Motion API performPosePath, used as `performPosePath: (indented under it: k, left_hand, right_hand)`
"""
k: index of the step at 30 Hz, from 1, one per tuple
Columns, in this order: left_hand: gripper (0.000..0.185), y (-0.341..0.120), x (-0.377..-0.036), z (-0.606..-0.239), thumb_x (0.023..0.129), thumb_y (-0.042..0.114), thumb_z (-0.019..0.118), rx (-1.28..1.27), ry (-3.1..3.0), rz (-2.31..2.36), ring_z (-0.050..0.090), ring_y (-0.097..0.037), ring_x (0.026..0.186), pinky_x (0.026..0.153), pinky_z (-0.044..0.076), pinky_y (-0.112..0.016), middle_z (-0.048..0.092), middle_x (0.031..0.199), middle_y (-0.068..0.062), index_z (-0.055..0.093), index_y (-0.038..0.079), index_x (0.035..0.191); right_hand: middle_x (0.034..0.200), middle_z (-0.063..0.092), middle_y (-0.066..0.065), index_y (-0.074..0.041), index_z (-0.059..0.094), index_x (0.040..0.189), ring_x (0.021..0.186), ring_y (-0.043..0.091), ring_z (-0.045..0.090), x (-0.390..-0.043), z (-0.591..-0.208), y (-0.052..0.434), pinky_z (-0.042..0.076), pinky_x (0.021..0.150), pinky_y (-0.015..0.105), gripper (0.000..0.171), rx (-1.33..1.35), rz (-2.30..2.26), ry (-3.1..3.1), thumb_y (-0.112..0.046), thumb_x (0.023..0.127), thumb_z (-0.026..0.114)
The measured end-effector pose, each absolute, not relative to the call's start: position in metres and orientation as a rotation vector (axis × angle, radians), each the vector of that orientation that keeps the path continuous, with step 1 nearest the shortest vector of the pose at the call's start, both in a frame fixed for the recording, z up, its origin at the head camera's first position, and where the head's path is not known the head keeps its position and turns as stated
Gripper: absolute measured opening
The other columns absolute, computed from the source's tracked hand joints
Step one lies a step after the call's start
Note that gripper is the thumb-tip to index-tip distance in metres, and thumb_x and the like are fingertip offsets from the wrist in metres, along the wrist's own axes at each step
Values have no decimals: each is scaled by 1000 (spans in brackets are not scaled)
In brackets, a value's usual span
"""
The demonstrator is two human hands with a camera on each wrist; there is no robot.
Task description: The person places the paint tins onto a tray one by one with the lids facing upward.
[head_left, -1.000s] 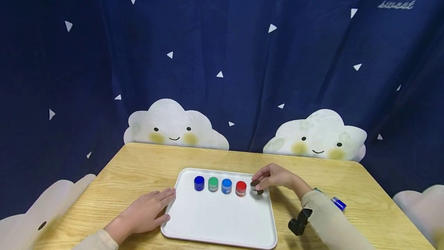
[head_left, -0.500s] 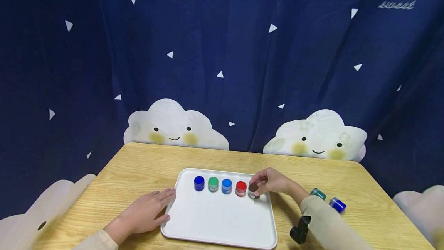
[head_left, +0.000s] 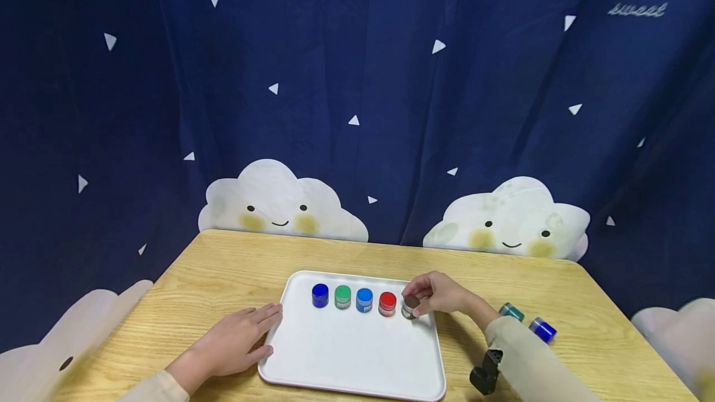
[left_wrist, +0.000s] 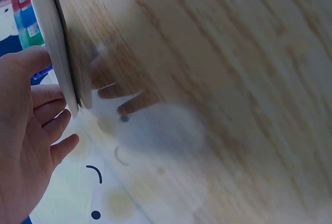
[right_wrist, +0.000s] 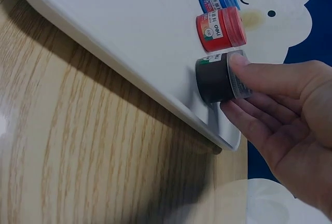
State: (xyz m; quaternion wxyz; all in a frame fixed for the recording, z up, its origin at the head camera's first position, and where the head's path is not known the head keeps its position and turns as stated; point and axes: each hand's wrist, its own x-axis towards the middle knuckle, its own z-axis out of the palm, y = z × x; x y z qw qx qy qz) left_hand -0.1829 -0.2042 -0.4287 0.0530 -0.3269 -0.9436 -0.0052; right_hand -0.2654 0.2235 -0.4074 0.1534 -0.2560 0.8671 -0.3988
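In the head view, my right hand (head_left: pixel 441 294) pinches a small dark brown paint jar (head_left: pixel 411 307) between thumb and fingers. The jar stands upright at the right end of a row on the white tray (head_left: pixel 352 352). Beside it, a narrow gap away, is a red paint jar (head_left: pixel 387 304). Further left come a light blue jar (head_left: pixel 364 300), a green jar (head_left: pixel 342 298) and a dark blue jar (head_left: pixel 320 296). The right wrist view shows the thumb on the held jar's clear lid (right_wrist: pixel 238 76). My left hand (head_left: pixel 237 340), fingers extended, touches the tray's left edge.
Right of the tray, a teal jar (head_left: pixel 511 311) and another blue jar (head_left: pixel 542 330) lie on their sides on the wooden table (head_left: pixel 251 259). A black device (head_left: pixel 486 372) sits at the right wrist. Behind the table hangs a navy curtain (head_left: pixel 357 92) with clouds.
The dark brown jar, tilted in my right hand one second ago, came upright near the red jar, then shifted slightly right. My left hand has stayed put.
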Motion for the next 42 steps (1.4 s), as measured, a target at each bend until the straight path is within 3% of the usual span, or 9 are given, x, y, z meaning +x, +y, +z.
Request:
performPosePath:
  k: [4,7,11,24,37,42]
  left_hand:
    - [57,-204,-183,-429,91,37,60,-997,-2867,-13,55,-26,127,102,49,-46,55,141,-13,52,3,136]
    - [57,-204,-183,-429,90,37,60,-1004,-2854,-17,55,-27,127,102,49,-47,55,140,-13,53,3,136]
    - [57,-205,-183,-430,90,36,61,-1014,-2830,-12,56,-27,126,101,50,-46,55,140,-14,54,2,135]
    - [57,-205,-184,-429,90,36,61,-1016,-2847,-9,56,-26,126,101,50,-46,55,140,-13,53,2,135]
    - [57,-204,-183,-428,90,36,61,-1024,-2851,1,56,-26,126,101,50,-46,56,140,-13,54,2,135]
    - [57,-205,-182,-426,90,36,61,-1029,-2853,1,56,-26,127,101,49,-46,55,140,-13,53,2,136]
  right_hand:
    - [109,69,23,9,64,112,98,24,67,-263,-403,228,56,83,19,40,-742,-1153,2463,-3,76,76]
    - [113,67,27,11,62,115,106,36,66,-259,-395,233,58,88,30,43,-757,-1154,2458,-4,78,75]
    - [111,67,28,13,61,114,105,41,66,-253,-384,245,57,89,41,42,-800,-1097,2507,-6,79,75]
    - [103,70,22,6,65,107,87,23,71,-223,-368,299,57,74,19,37,-747,-869,2709,-19,81,76]
    - [88,72,10,10,64,104,72,1,66,-202,-366,330,55,64,18,42,-627,-854,2740,-24,83,74]
    - [85,72,4,4,68,98,71,-4,60,-198,-365,338,52,61,17,34,-597,-738,2842,-24,82,75]
